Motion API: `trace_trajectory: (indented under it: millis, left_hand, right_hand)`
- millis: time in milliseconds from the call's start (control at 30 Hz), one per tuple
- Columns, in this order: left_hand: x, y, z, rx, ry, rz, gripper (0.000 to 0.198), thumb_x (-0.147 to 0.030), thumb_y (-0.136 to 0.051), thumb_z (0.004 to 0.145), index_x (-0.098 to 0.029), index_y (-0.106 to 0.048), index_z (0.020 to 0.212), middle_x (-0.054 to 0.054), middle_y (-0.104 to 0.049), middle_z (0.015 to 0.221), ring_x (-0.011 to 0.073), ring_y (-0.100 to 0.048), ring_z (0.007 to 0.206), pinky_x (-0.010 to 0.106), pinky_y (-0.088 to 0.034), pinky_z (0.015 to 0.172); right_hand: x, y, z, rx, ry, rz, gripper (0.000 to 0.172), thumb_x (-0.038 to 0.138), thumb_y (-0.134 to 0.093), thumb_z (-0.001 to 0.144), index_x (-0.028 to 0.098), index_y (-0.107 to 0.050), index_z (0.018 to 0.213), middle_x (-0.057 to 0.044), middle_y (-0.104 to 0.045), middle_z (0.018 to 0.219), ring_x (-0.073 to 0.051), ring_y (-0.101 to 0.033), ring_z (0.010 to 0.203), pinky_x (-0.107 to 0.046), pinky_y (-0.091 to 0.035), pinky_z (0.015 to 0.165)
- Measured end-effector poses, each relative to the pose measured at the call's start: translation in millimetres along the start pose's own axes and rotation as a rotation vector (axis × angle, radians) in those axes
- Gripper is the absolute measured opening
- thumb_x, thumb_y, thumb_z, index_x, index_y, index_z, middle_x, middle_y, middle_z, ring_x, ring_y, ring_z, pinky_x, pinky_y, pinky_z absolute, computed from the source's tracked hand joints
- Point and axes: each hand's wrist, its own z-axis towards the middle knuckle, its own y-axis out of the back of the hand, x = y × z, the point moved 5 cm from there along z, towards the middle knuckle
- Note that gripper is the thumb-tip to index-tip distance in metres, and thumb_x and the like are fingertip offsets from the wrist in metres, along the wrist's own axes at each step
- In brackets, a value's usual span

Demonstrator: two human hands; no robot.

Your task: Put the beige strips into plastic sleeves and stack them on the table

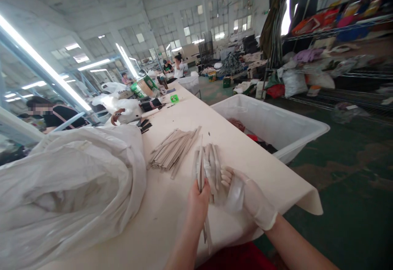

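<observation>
Red cloth [239,257]: lowest in view, nearer the camera than the strip pile [173,149], below the table's near edge.
Left hand [198,204]: bare, on the near side of the strip pile; closed tight round a thin stack [200,167] of flat grey strips held edge-on, with the ends poking out below the fist.
Right hand [250,198]: gloved, nearer than the strip pile and to its right; fingers curled round the fanned strips [212,161], which touch the thin stack.
Step, judged: evening up strips between the two hands. Best to grip the thin stack low and firm, pass one strip across at a time, and square the ends before adding more. The glove may slip on the smooth faces.
Strip pile: loose and slanted on the table [184,110], just beyond both hands.
White sack [70,180]: crumpled, left of the strip pile.
White tub [276,124]: right of the strip pile, beside the table; dark and red items inside.
Green box [174,98]: far beyond the strip pile.
People [178,67]: farther off than the green box.
Writing: none legible; everything is too small or blurred.
</observation>
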Motion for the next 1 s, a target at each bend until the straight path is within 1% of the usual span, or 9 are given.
trace_trajectory:
  millis: [100,200,267,400,500,600,767,900,1000]
  left_hand:
    - [-2.2,5.9,-9.7,0.017,-0.036,0.076,0.03,-0.045,-0.057,0.076,-0.016,-0.055,0.084,-0.002,-0.053,0.062,0.0101,-0.049,0.054,0.019,-0.037,0.047]
    - [-1.5,1.0,-22.4,0.152,0.025,0.056,0.032,-0.046,-0.056,0.075,-0.017,-0.054,0.087,-0.007,-0.045,0.053,0.0073,-0.038,0.042,0.018,-0.028,0.04]
    - [-0.9,-2.8,-27.5,0.209,0.056,0.06,0.029,-0.042,-0.059,0.072,-0.017,-0.054,0.084,-0.008,-0.042,0.051,0.0061,-0.033,0.04,0.018,-0.026,0.04]
    - [-4.8,1.5,-27.5,0.149,-0.01,0.14,0.018,-0.027,-0.062,0.068,-0.016,-0.056,0.08,-0.006,-0.047,0.058,0.0066,-0.037,0.047,0.019,-0.03,0.047]
    - [-11.8,6.9,-25.6,0.114,-0.092,0.197,0.014,-0.025,-0.06,0.069,-0.016,-0.059,0.08,-0.003,-0.051,0.061,0.0094,-0.044,0.055,0.02,-0.034,0.052]
    - [-17.6,10.5,-26.5,0.126,-0.128,0.208,0.016,-0.026,-0.059,0.073,-0.016,-0.059,0.084,-0.003,-0.052,0.064,0.0094,-0.044,0.056,0.02,-0.034,0.052]
    - [-9.1,23.1,-40.6,0.184,-0.012,0.091,0.031,-0.046,-0.054,0.078,-0.016,-0.053,0.088,-0.009,-0.038,0.052,0.0046,-0.028,0.041,0.017,-0.022,0.04]
    - [11.1,37.8,-58.9,0.208,0.121,-0.058,0.052,-0.064,-0.055,0.07,-0.017,-0.05,0.092,-0.009,-0.043,0.054,0.002,-0.021,0.033,0.018,-0.014,0.034]
    - [19.6,46.4,-68.4,0.214,0.145,-0.082,0.059,-0.069,-0.056,0.067,-0.016,-0.053,0.091,-0.007,-0.048,0.055,0.0018,-0.025,0.033,0.018,-0.019,0.035]
  right_hand:
    - [-4.1,-2.8,-3.7,0.04,-0.015,0.002,0.013,0.021,-0.062,0.078,0.018,-0.066,0.089,-0.003,-0.072,0.087,-0.013,-0.067,0.081,-0.024,-0.053,0.079]
    - [-13.9,-14.4,-11.0,0.095,-0.029,-0.041,0.019,0.03,-0.063,0.078,0.017,-0.069,0.091,-0.004,-0.072,0.09,-0.017,-0.066,0.089,-0.027,-0.052,0.084]
    - [-15.6,-20.2,-15.0,0.103,0.02,-0.097,0.02,0.033,-0.066,0.076,0.018,-0.07,0.089,-0.003,-0.073,0.089,-0.018,-0.065,0.09,-0.027,-0.05,0.085]
    - [-18.4,-21.3,-23.5,0.085,0.05,-0.215,0.026,0.042,-0.066,0.076,0.021,-0.071,0.09,-0.003,-0.072,0.082,-0.021,-0.065,0.08,-0.032,-0.051,0.074]
    - [-26.4,-22.8,-35.4,0.113,0.011,-0.398,0.034,0.043,-0.068,0.074,0.019,-0.07,0.098,-0.004,-0.071,0.079,-0.019,-0.063,0.072,-0.031,-0.048,0.068]
    - [-36.0,-26.8,-46.3,0.124,-0.054,-0.482,0.032,0.038,-0.074,0.068,0.018,-0.071,0.092,-0.003,-0.07,0.076,-0.019,-0.063,0.072,-0.03,-0.047,0.067]
    - [-29.5,-24.1,-37.6,0.041,-0.066,-0.406,0.025,0.041,-0.073,0.067,0.017,-0.068,0.072,-0.003,-0.068,0.065,-0.021,-0.063,0.063,-0.032,-0.048,0.061]
    - [-4.6,-13.4,-15.9,-0.093,0.093,-0.348,0.03,0.045,-0.075,0.063,0.018,-0.062,0.064,0.002,-0.058,0.048,-0.016,-0.054,0.048,-0.029,-0.045,0.052]
    - [3.9,-11.5,-7.9,-0.114,0.136,-0.376,0.037,0.05,-0.073,0.064,0.019,-0.055,0.055,0.005,-0.049,0.041,-0.011,-0.044,0.039,-0.026,-0.038,0.044]
